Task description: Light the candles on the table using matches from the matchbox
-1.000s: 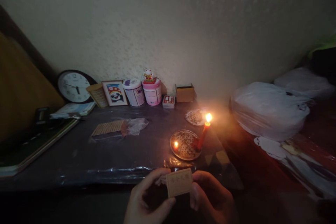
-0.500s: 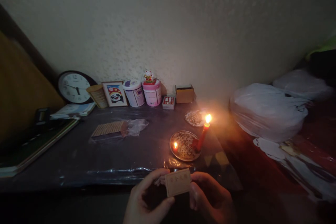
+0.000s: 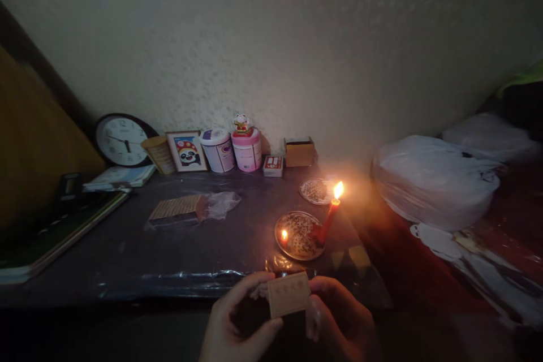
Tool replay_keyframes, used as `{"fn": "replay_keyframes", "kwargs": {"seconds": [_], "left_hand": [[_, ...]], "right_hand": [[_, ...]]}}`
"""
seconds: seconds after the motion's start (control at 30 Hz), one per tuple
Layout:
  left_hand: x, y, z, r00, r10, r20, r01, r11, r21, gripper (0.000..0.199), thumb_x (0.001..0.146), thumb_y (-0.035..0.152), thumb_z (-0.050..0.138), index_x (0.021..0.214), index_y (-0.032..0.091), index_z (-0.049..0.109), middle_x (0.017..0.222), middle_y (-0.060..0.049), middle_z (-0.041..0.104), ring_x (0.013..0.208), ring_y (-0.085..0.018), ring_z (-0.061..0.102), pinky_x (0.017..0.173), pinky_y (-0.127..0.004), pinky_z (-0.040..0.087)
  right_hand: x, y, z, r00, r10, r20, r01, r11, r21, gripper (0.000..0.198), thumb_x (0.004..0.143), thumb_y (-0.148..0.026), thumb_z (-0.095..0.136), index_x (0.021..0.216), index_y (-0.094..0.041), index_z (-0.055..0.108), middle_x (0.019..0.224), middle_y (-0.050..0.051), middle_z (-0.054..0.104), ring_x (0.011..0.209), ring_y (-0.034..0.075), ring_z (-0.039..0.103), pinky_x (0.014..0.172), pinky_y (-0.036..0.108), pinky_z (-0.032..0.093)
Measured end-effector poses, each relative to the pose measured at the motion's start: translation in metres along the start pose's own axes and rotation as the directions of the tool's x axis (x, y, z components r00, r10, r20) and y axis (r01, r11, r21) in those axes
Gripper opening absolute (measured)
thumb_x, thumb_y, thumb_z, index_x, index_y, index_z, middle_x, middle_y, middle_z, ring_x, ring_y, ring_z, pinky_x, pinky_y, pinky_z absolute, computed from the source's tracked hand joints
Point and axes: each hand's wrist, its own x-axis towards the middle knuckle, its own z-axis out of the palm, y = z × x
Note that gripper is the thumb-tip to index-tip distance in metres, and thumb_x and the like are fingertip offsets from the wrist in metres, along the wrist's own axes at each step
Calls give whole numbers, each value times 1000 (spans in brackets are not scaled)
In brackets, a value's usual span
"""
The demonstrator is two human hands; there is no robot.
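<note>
**Together, left hand (image 3: 221, 322) and right hand (image 3: 345, 319) hold small tan box (image 3: 289, 297) by candlelight**

Seen from the head camera, a person grips the small tan box at the front edge of a dark, plastic-covered table (image 3: 123, 249). The left hand pinches its left end, index finger near the upper corner and thumb by the lower edge; the right hand's bent fingers close on the right end. The box sits slightly tilted between them, its face bearing a row of faint printed characters.

Just beyond the hands, a speckled plate (image 3: 297, 255) carries a tall, lit red candle (image 3: 329, 222), leaning right, while a smaller flame (image 3: 284, 234) glows at the plate's left side. A second plate (image 3: 311, 191) lies behind; its contents are too dim to name. To the left, a pack of boxes (image 3: 177, 209) rests in clear wrap (image 3: 222, 205).

Along the wall stand a round clock (image 3: 122, 140), a framed panda picture (image 3: 187, 151), a white canister (image 3: 217, 151) and a pink canister (image 3: 246, 151) topped by a cat figurine (image 3: 241, 123). A brown carton (image 3: 299, 154) stands farther right, and a white plastic bag (image 3: 436, 178) bulges at the right.
</note>
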Motion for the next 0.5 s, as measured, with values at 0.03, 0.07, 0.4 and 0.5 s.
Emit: {"fn": "replay_keyframes", "kwargs": {"seconds": [0.03,0.07,0.4,0.5], "left_hand": [[0,0,0,1000,1,-5,-1,1000,-1,49,70,15,73,111,39,63,98,2,74,89,-18,68,78,-28,53],[0,1,0,1000,2,-9,-2,1000,-4,49,70,14,73,110,40,63,98,3,74,89,-18,68,77,-27,53],[1,9,2,1000,-18,-20,18,999,-32,46,70,14,73,108,37,65,97,1,75,87,-18,69,76,-26,54],[2,10,2,1000,-12,-10,12,999,-42,47,71,13,72,110,37,65,99,0,75,89,-19,68,78,-27,53]], "right_hand": [[0,0,0,1000,4,8,-4,1000,2,25,81,-46,63,82,-21,65,49,-6,50,47,9,46,50,21,36],[0,0,-1,1000,8,19,-8,1000,8,25,81,-46,63,82,-21,65,50,-6,50,47,9,46,50,21,36],[0,3,-2,988,-129,84,123,990,68,30,81,-33,60,111,-31,58,71,-3,65,54,11,58,53,23,48],[2,2,-2,970,-221,104,221,975,9,46,72,-19,61,116,-34,58,91,-1,72,72,16,68,63,25,56]]}}
